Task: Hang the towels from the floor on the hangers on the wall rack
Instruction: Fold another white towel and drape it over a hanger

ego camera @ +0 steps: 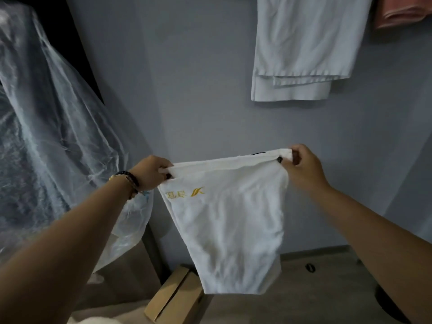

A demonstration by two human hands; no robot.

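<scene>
A person holds a white towel [228,220] stretched out in front of a grey wall [191,90], one hand at each upper corner. The left hand [149,171] grips the top left corner, fingers [163,170] curled round the folded hem; a dark beaded bracelet [131,181] circles that wrist. The right hand [304,164] pinches the top right corner, fingers closed on the bunched cloth. What appears to be a dark hanger shows only as small black ends at each corner, hidden under the hem between them. The towel hangs free in the air above the floor [327,277], its gold embroidered mark [184,194] near the left edge reading in reverse.

Far up on the right, a pale towel [301,47] already hangs folded against the wall, and beside it, at the upper right corner, the edge of a pink towel [402,12] is in view. At left, a sheet of clear plastic [46,127] drapes over a dark shape that cannot be made out. Low in the scene, a cardboard box [177,298] lies on the floor just below the towel's bottom edge, and a small dark object [310,268] sits on the floor to the right.
</scene>
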